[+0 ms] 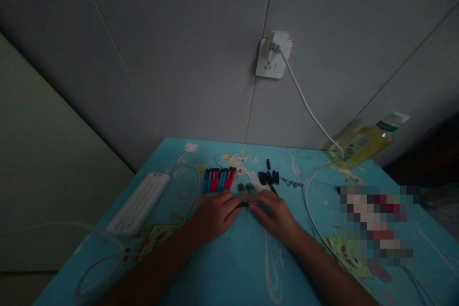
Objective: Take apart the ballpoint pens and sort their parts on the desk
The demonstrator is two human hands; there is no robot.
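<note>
Between the fingertips of my two hands lies a short black pen part (244,204), held level just above or on the blue table. My left hand (215,213) pinches its left end; my right hand (274,210) has its fingers closed at the right end. Beyond the left hand, several blue and red pens with dark ends (218,180) lie side by side in a row. Thin white sticks like pen refills (253,180) point toward the right hand. Small dark pieces (245,187) sit just past the fingers, and several black pen caps (268,178) are grouped farther right.
A white power strip (141,203) lies at the left of the table (229,267), cables around it. Dark coiled pieces (292,182) lie right of the caps. A white cable (308,191) runs from the wall socket (273,60) past a yellow drink bottle (373,141). A blurred-out patch covers the right side.
</note>
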